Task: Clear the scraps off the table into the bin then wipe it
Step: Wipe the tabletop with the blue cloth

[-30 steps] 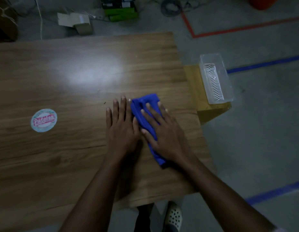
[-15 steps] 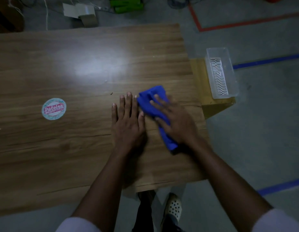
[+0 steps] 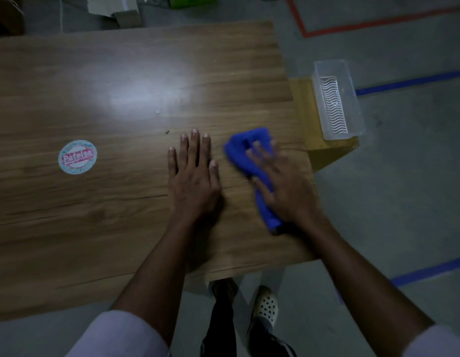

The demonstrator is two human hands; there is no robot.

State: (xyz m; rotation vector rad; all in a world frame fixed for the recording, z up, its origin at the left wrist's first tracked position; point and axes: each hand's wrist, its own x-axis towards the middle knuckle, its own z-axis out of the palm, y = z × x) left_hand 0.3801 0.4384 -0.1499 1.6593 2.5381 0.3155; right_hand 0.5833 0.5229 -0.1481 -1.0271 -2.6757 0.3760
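The left hand (image 3: 194, 179) lies flat on the wooden bench (image 3: 95, 215), fingers straight and together. The right hand (image 3: 283, 186), fingers spread and blurred, presses a blue cloth (image 3: 239, 150) near the bench's right edge, beside a clear bin (image 3: 354, 104).

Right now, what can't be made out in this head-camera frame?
Right hand fingers: motion-blurred in the head view.
Blue cloth: its middle hidden under that hand.
Dark speck on the table: too small to identify.
Clear bin: dim light, contents unclear.
Cardboard box: cut off by top edge.
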